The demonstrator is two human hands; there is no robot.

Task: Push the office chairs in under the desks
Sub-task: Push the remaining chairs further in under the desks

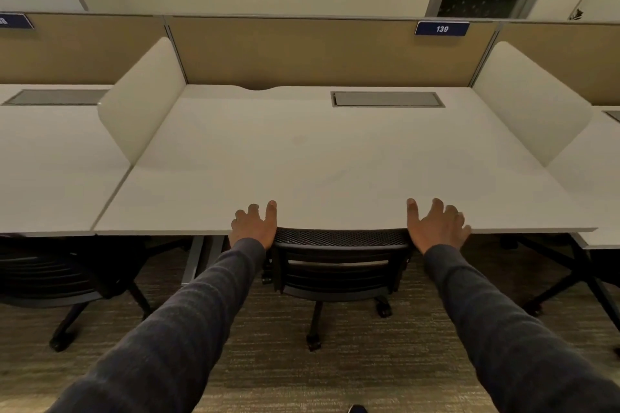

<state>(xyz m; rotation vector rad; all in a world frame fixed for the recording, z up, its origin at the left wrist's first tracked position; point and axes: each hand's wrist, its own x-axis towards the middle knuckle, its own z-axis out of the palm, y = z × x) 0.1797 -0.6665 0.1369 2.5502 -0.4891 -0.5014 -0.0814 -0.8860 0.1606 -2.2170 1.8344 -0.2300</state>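
- Dark grey knitted sleeves [188,318] reach from the near edge toward the desk, one on each side.
- Left hand [254,225]: fingers spread, resting at the near edge of the white rectangular tabletop [318,157], just beside the left corner of the chair back; gripping nothing.
- Right hand [436,225]: fingers spread likewise, at the right corner of the chair back, over the tabletop edge; holding nothing.
- Black mesh-backed office chair [340,258]: between the two hands, its back's top edge touching or just under the near tabletop edge, seat hidden beneath, castors on the striped grey-brown carpet [302,375].
- Second black office chair [67,278]: left, tucked under the neighbouring desk.
- Grey rectangular cable hatch [387,99]: far right of the tabletop.
- White curved side dividers [144,104]: flank the tabletop.
- Blue number plate reading 139 [442,28]: on the tan fabric back panel [302,50].
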